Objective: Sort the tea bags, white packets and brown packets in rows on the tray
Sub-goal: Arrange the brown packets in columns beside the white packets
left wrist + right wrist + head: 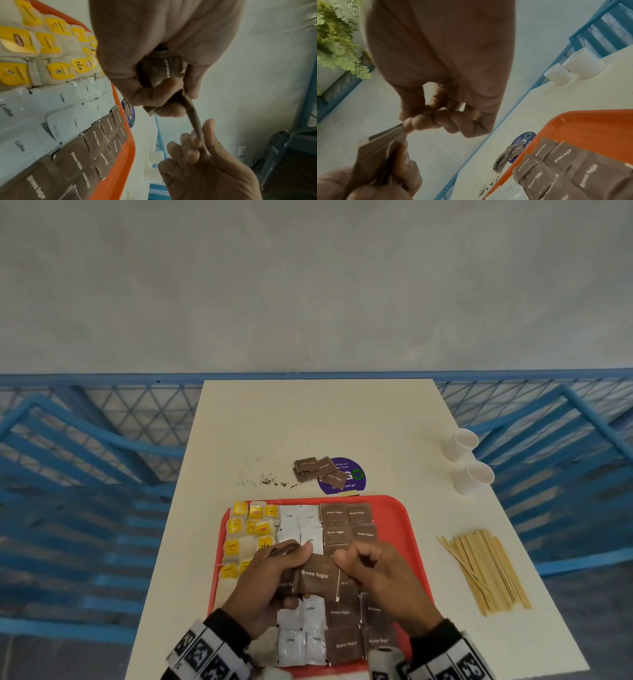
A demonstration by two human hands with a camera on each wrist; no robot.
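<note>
Over the red tray (pixel 394 522) my left hand (pixel 294 556) grips a small bunch of brown "Brown Sugar" packets (pixel 317 575). My right hand (pixel 346 559) pinches the right edge of the top one. The left wrist view shows the left hand (pixel 163 94) curled round the packets (pixel 190 108) and the right hand (pixel 199 140) pinching one edge. In the right wrist view the right hand (pixel 419 121) holds a packet's corner (pixel 380 151). On the tray, tea bags (pixel 255 523) lie left, white coffee packets (pixel 299 522) in the middle, brown packets (pixel 346 523) right.
Several loose brown packets (pixel 318 470) lie beyond the tray, partly over a purple sticker (pixel 352 477), with spilt tea crumbs (pixel 267 481) to their left. Two white paper cups (pixel 462 443) and a bundle of wooden stirrers (pixel 486 570) sit at the right. Blue chairs (pixel 85 474) flank the table.
</note>
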